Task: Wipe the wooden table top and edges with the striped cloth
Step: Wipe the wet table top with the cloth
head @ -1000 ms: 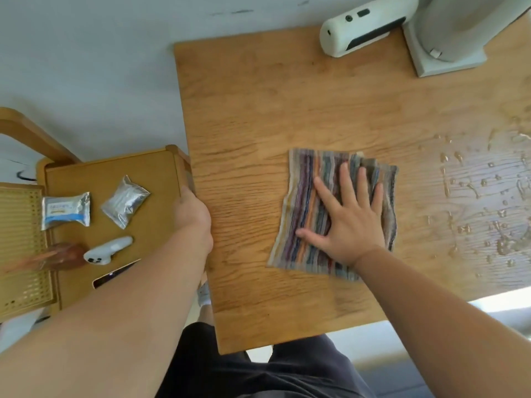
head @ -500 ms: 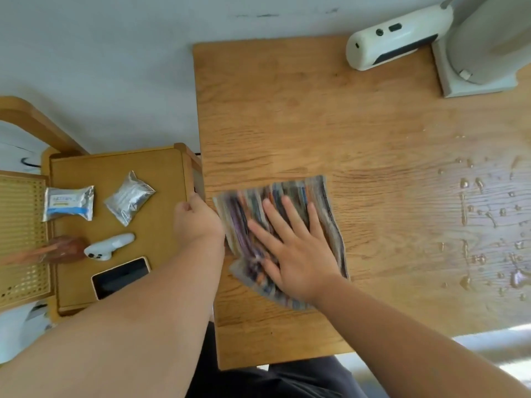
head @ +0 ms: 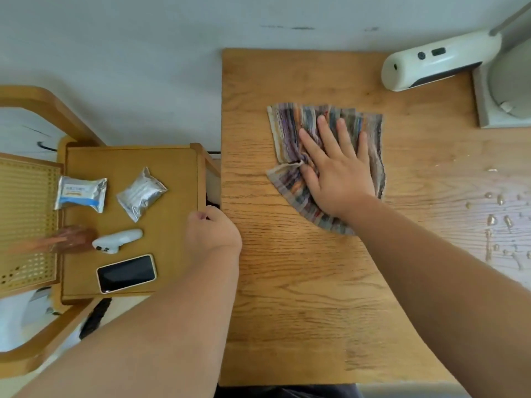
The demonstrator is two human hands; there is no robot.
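Note:
The striped cloth (head: 290, 139) lies spread on the wooden table top (head: 301, 282), toward its far left part. My right hand (head: 336, 168) presses flat on the cloth with straight, spread fingers. My left hand (head: 212, 229) curls over the table's left edge and grips it. Water drops (head: 500, 216) sit on the right part of the table.
A white device (head: 439, 63) and a grey stand base (head: 502, 90) sit at the table's far right. To the left stands a lower wooden side table (head: 172, 173) with two foil packets (head: 82, 193), a small white gadget (head: 117, 240) and a phone (head: 126, 273).
My right hand slid the cloth left toward the table's edge, then away from me toward the far side. My left hand stayed on the left edge.

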